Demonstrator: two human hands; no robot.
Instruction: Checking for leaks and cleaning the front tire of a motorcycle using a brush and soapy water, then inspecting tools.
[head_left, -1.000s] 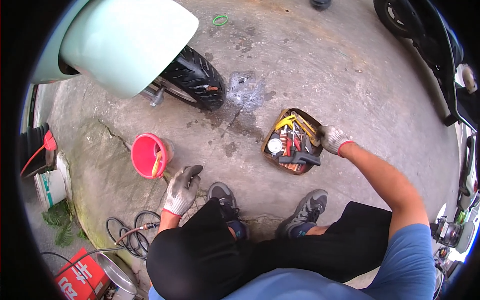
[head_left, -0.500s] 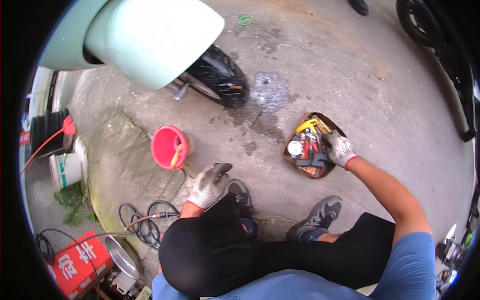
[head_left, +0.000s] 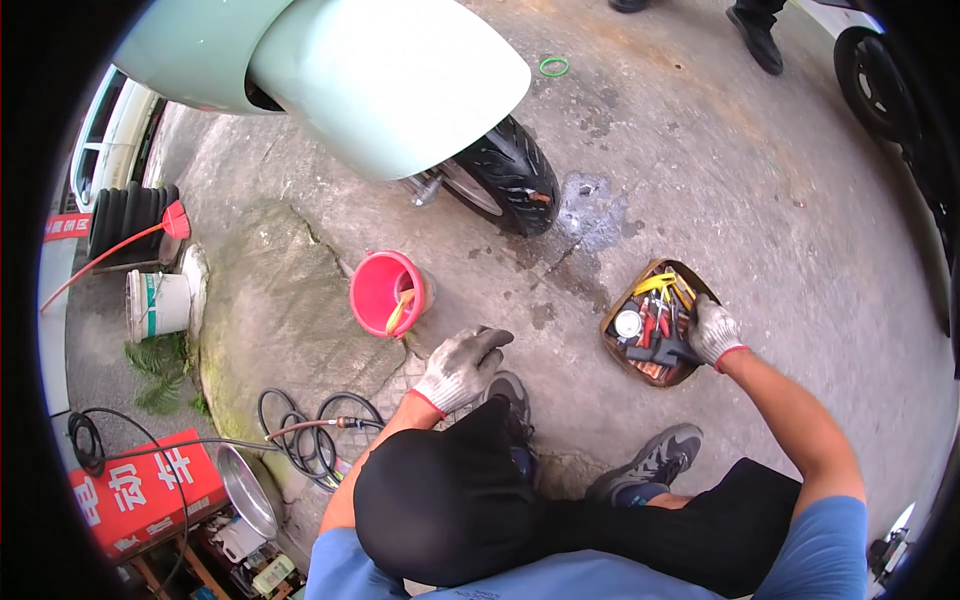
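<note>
My right hand (head_left: 714, 328), in a grey-white knit glove, is at the right side of a worn tool container (head_left: 613, 335), fingers curled down among the tools; what they grip is unclear. The container holds yellow-handled tools (head_left: 655, 283), a white round gauge (head_left: 628, 323), red-handled tools and a dark tool (head_left: 650, 351). My left hand (head_left: 460, 367), gloved with dark fingertips, hovers above my left shoe, fingers loosely bent and apart, holding nothing visible. Just beyond it stands a red bucket (head_left: 371, 283) with an orange-yellow item inside.
Ahead, a mint scooter front (head_left: 380, 70) with tyre (head_left: 510, 170); another scooter (head_left: 880, 90) and a person's legs (head_left: 760, 35) at upper right; a green ring (head_left: 554, 66). Left: broom (head_left: 176, 220), tyres (head_left: 130, 220), white pail (head_left: 160, 305), coiled hose (head_left: 320, 430), red sign board (head_left: 150, 490), metal basin (head_left: 250, 490).
My head view has shifted, so the scene sits further right. My right hand moved from the container's rim further in among the tools. A person's legs have come into view at upper right.
</note>
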